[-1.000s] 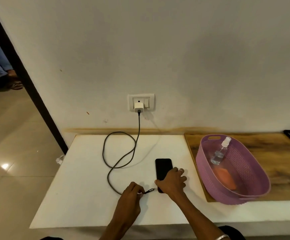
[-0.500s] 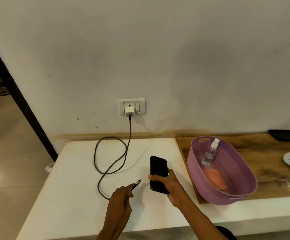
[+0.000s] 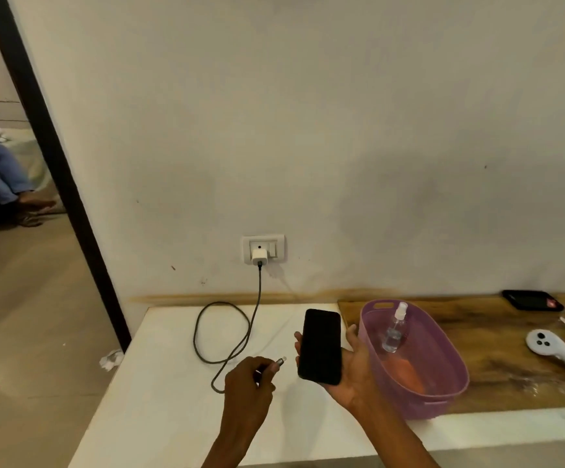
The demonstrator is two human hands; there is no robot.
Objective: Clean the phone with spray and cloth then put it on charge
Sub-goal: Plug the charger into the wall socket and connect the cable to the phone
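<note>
Now, right hand (image 3: 352,366) cradles a black rectangular phone (image 3: 320,346) above the white tabletop (image 3: 159,400).
Left hand (image 3: 249,383) pinches the dark charging cable's plug (image 3: 280,362) beside it.

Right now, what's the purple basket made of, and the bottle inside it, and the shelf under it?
The purple basket looks like thin plastic: light passes through its walls and the handle slot is moulded. The spray bottle seems clear plastic, though glass is possible, since you see through it. The shelf looks like varnished wood: brown streaky grain with some shine.
</note>
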